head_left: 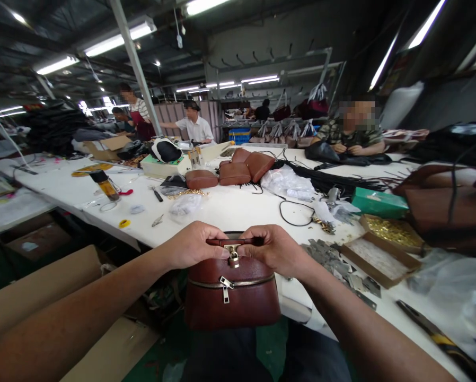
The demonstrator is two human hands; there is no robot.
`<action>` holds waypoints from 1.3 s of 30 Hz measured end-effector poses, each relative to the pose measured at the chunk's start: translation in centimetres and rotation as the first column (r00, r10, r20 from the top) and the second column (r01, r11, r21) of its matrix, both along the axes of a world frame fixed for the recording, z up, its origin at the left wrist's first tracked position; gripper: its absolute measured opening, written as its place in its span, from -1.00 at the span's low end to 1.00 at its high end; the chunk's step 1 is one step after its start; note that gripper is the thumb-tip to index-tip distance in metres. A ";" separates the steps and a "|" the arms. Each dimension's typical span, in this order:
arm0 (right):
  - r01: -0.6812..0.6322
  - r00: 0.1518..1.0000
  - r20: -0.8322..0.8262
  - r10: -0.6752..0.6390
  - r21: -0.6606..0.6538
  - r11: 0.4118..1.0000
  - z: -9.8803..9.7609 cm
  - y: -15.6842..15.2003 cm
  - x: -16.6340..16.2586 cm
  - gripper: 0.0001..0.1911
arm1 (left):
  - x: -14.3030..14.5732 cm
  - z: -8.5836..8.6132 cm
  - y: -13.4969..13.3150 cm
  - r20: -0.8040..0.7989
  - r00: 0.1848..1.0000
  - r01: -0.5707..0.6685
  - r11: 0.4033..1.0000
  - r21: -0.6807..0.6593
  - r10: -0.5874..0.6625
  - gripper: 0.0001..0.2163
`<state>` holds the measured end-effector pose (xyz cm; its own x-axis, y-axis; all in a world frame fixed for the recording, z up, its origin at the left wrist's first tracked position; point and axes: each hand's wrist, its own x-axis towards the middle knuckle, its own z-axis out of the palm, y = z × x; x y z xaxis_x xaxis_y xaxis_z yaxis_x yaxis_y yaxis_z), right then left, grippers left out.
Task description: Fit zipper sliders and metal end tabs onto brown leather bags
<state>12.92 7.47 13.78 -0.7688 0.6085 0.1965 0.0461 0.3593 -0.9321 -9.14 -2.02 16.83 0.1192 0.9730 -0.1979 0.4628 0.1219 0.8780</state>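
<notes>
A reddish-brown leather handbag [234, 305] is held upright above my lap, against the table's near edge. Across its front runs a metal zipper [248, 283] with two silver pulls [226, 291]. A small gold padlock [234, 259] hangs from a metal plate at the bag's top. My left hand [198, 244] pinches the top edge just left of the padlock, its thumb by the plate. On the right side, my right hand [272, 246] grips the same top edge, thumb and fingers closed near the plate. Parts of the top edge are hidden behind my fingers.
Several brown leather bags [235, 174] lie mid-table beside plastic wrapping [288, 183]. At right are cardboard trays [381, 260] of small parts, flat metal pieces [333, 262] and pliers [437, 331]. An amber bottle [103, 184] stands left. A co-worker [351, 130] sits across the table.
</notes>
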 end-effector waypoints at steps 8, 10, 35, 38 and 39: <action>0.041 0.998 0.060 -0.031 -0.177 0.983 -6.2 -6.0 3.5 -0.84 | 2.4 -4.9 -3.6 0.136 0.986 0.131 0.948 -0.290 -0.095 -0.65; 0.079 0.994 0.090 -0.061 -0.218 0.973 -8.4 -6.9 4.8 -0.82 | 3.5 -6.7 -3.6 0.137 0.982 0.165 0.940 -0.298 -0.129 -0.63; 0.427 0.668 0.487 -0.563 0.370 0.826 -14.6 -12.8 6.0 -0.72 | 8.1 -13.9 -1.0 -0.119 0.937 0.290 0.921 -0.260 -0.329 -0.70; 0.374 0.650 0.534 -0.541 0.396 0.839 -14.4 -12.5 5.8 -0.65 | 8.1 -13.9 -0.9 -0.098 0.931 0.319 0.914 -0.249 -0.352 -0.69; 0.361 0.651 0.543 -0.530 0.393 0.846 -14.4 -12.4 5.8 -0.63 | 8.1 -14.0 -0.9 -0.086 0.929 0.330 0.911 -0.247 -0.360 -0.68</action>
<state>18.72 -4.92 -0.63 -0.4119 0.9106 -0.0330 0.7822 0.3348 -0.5254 -1.05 -2.89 2.87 0.3989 0.8038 -0.4414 0.6168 0.1210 0.7777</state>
